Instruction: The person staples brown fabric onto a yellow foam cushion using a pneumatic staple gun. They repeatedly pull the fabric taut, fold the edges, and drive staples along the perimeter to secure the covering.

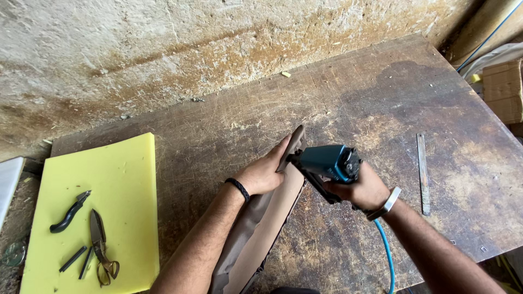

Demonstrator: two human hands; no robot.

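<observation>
Two hands work one upholstered panel (261,228) stood on edge on the scarred surface (381,109): left hand (264,174) clamps its top edge steady while right hand (362,190) grips a blue staple gun (327,163), nose against that edge.

Surface (381,109): scratched, stained matt wood. Panel cover (261,223): smooth brown cloth. Stapler (329,162): teal plastic body, slight sheen. Pad (125,163): yellow foam.

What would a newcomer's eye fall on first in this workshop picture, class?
At the middle of the scratched wooden table, the right hand grips a teal staple gun against a brown covered panel that the left hand steadies. At the left lies a bright yellow foam sheet bearing scissors and pliers.
</observation>
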